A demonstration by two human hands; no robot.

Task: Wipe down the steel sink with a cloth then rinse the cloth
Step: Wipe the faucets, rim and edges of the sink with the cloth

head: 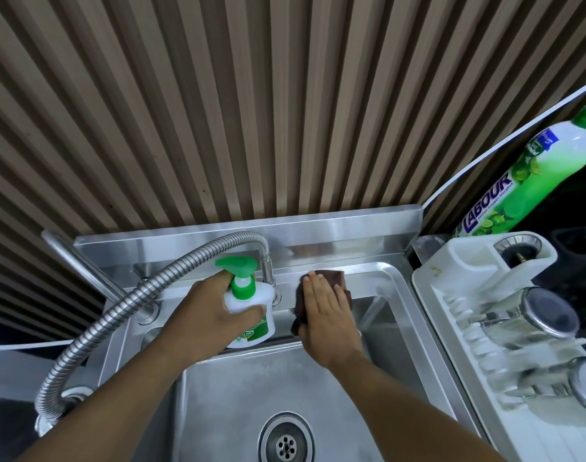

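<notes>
Just one cloth under right hand; left hand grips one bottle.

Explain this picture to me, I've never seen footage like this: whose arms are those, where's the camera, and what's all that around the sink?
There is no machine here. The camera is worn on a person's head and looks down, so the two arms are that person's own.

The left hand grips a white pump bottle with a green top. The right hand lies flat on a brown cloth, pressing it on the back ledge of the steel sink.

A flexible metal tap hose curves over from the left. To the right of the sink stands a white dish rack, and behind it a green bottle labelled LABOUR.
</notes>
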